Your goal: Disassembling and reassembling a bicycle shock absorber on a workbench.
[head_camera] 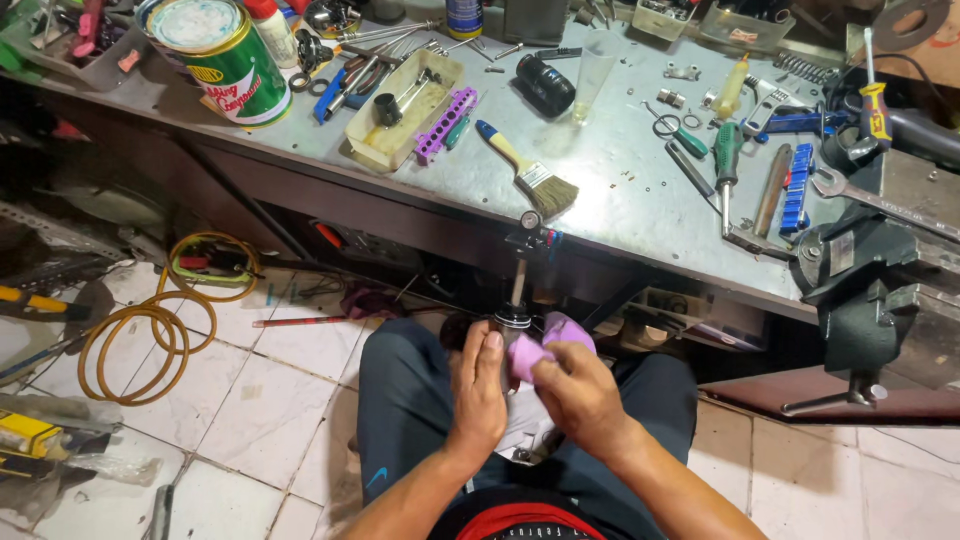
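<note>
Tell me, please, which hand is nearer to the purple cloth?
Right. The right hand pinches the purple cloth in its fingers. The left hand is just beside the cloth, wrapped around the dark part with the metal rod.

Single head camera looked steeply down from the seated person's head, close over the lap, facing the worktop (620, 190) edge ahead.
</note>
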